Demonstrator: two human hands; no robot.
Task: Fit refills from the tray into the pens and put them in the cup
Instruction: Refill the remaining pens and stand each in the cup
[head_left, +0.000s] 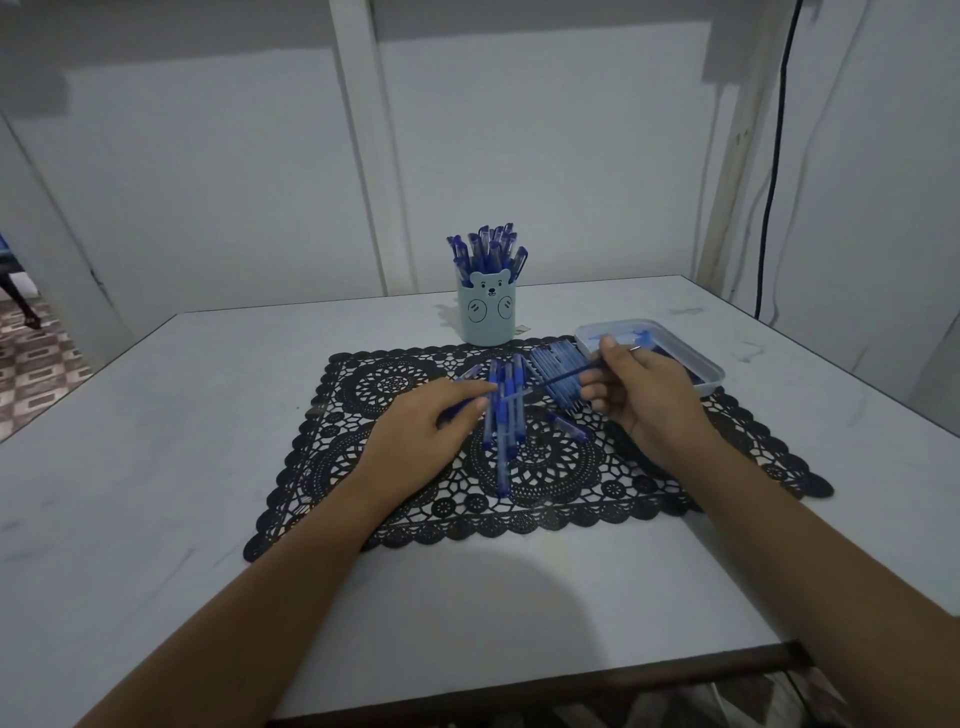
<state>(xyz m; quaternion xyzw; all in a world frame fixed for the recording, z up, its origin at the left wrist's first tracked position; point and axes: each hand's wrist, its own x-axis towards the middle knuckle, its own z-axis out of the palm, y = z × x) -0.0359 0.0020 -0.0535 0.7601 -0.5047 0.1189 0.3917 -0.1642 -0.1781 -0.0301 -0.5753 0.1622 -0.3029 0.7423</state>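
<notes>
Left hand (431, 421): palm down at 9 o'clock of the pen pile, fingers curled round a dark blue plastic pen body (451, 411).
Pen body: slants across the grip, one end poking out at 8 o'clock; the end toward 2 o'clock is hidden by the fingers, so its mouth cannot be seen.
Loose pens (501, 415): a handful of blue plastic pens lying side by side on the black lace placemat (395, 374), just right of the left fingertips and under the refill's path.
Cup (487, 312): pale blue, bear-faced, upright at 12 o'clock of the placemat, already packed with capped blue pens (488, 249).
Refill (556, 379): thin dark blue rod, pinched at its far end, tip aimed at 8 o'clock and near the left fingertips.
Tube row (558, 364): pale blue tubes laid side by side under the refill; whether barrels or refills cannot be told.
Right hand (644, 389): at 3 o'clock of the pile, thumb and fingers pinching the refill, the rest loosely curled.
Tray (711, 371): clear shallow plastic, at 2 o'clock of the placemat, dark blue contents too blurred to name.
Doing it well: the pen's mouth probably needs turning toward 2 o'clock, into line with the refill. A pinch nearer the tip would stop the rod flexing. Lifting both clear of the loose pens should keep the tip from snagging. Then it should slide in straight, without forcing.
</notes>
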